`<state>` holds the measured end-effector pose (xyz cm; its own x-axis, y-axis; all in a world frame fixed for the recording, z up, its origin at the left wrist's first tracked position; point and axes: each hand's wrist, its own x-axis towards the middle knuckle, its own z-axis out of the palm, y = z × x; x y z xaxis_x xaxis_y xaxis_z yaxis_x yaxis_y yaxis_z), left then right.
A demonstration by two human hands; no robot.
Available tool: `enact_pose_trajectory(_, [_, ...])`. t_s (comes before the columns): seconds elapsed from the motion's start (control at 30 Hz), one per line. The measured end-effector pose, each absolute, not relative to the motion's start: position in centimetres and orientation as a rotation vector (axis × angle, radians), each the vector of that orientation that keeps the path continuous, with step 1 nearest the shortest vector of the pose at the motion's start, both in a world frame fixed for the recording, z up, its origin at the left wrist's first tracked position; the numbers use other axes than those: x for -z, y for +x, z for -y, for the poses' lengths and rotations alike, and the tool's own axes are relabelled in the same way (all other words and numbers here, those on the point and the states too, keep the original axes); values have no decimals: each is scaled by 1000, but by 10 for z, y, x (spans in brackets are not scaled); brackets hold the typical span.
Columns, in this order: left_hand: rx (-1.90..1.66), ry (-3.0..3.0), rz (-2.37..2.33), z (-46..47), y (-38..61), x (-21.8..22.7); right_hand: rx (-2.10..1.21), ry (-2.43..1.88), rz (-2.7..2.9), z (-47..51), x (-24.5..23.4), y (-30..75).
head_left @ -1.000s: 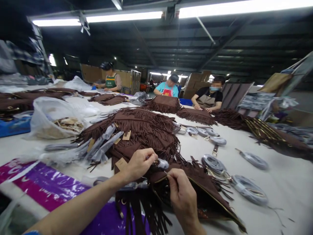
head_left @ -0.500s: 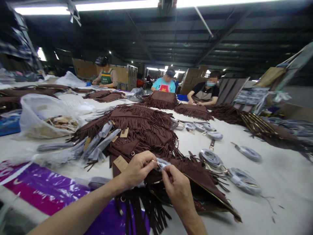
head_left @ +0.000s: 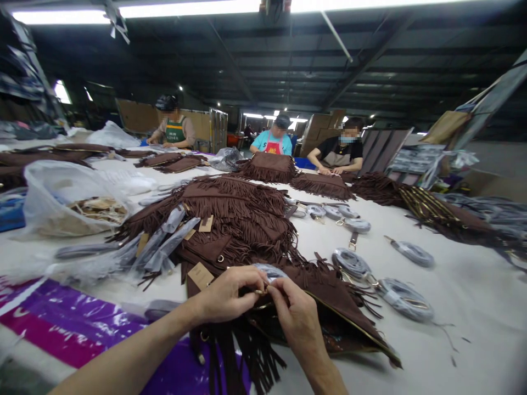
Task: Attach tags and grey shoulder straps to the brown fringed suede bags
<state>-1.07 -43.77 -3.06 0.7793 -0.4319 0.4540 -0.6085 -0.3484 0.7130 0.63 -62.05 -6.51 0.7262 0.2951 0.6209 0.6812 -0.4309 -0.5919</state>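
My left hand [head_left: 230,293] and my right hand [head_left: 294,310] meet fingertip to fingertip over a brown fringed bag [head_left: 329,280]. Between them a small gold clasp [head_left: 261,292] is pinched, partly hidden by the fingers. Just behind the fingertips lies a coiled strap in clear plastic [head_left: 269,270], which seems to belong to the clasp. The bag's zipped mouth gapes open towards me on the right, showing a dark lining. Its long fringe [head_left: 255,351] hangs over the near side. Beside my left hand lies a tan card tag [head_left: 200,276].
More fringed bags [head_left: 239,203] are heaped behind. Wrapped strap coils [head_left: 405,299] lie to the right. On the left are a plastic bag of tags [head_left: 78,200] and purple plastic [head_left: 90,318]. Across the table sit several co-workers, one in a red apron [head_left: 273,145].
My right fingertips have moved left and up against my left fingers at the clasp. The wrapped strap coil now lies behind the fingers rather than between the hands. The view has shifted slightly.
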Motion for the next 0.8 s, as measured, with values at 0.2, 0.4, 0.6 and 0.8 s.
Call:
enact_pose_trajectory(0.2, [-218, 1980, 706, 436, -6, 37, 547, -2084, 729, 623, 66, 4])
enact_pose_trajectory(0.4, [-175, 1905, 533, 429, -1, 36, 512, -2126, 732, 627, 68, 3])
enact_pose_trajectory(0.6, [-205, 1910, 730, 437, -9, 32, 575, -2153, 760, 624, 68, 4])
enact_pose_trajectory(0.8, [-197, 2012, 900, 436, -9, 38, 484, -2131, 783, 625, 73, 5])
